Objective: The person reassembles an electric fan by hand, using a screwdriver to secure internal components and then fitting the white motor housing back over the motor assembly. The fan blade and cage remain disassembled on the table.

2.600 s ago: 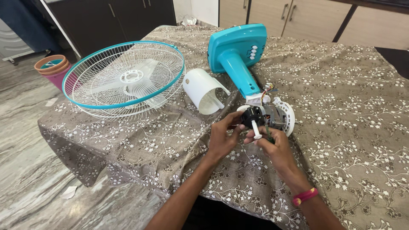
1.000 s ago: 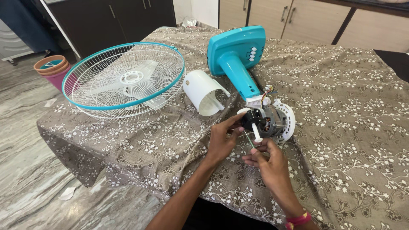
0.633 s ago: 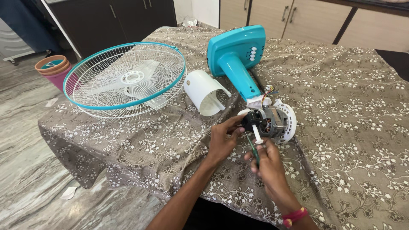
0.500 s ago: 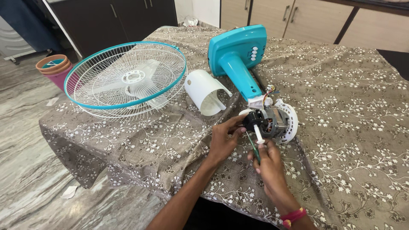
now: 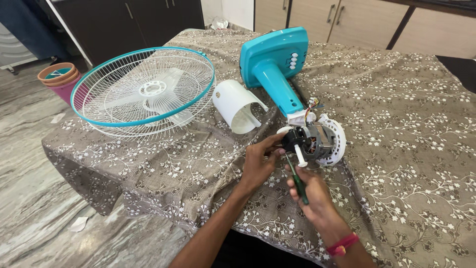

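You sit at a big table [image 5: 406, 124] with a brown cloth that has small white flowers on it. The cloth hangs over the near edge and the left edge.

The biggest thing on it is the round fan cage [image 5: 144, 89], white wire with a teal ring, lying flat near the far left corner. You can see the white blades through the wires.

Next is the teal fan stand [image 5: 275, 59]. Its flat base is tipped up near the far edge, and its neck slopes down toward you.

Between the cage and the stand lies a white plastic cover [image 5: 237, 105], curved like a cup, on its side with the open end toward you.

At the low end of the neck is the fan motor [image 5: 310, 141], close to the near edge, about halfway along it. It is dark, with copper inside, a white round plate behind it and a white shaft sticking out toward you. Coloured wires show where the neck meets it.

Your left hand [image 5: 258, 164] is on the left side of the motor, with the fingertips pinching its dark front part.

Your right hand [image 5: 310, 191] is just below the motor, fingers closed tight around a small green screwdriver [image 5: 296, 173]. The thin tip points up at the underside of the motor, next to the white shaft.

On the floor past the left edge stand some stacked flower pots [image 5: 59, 79].
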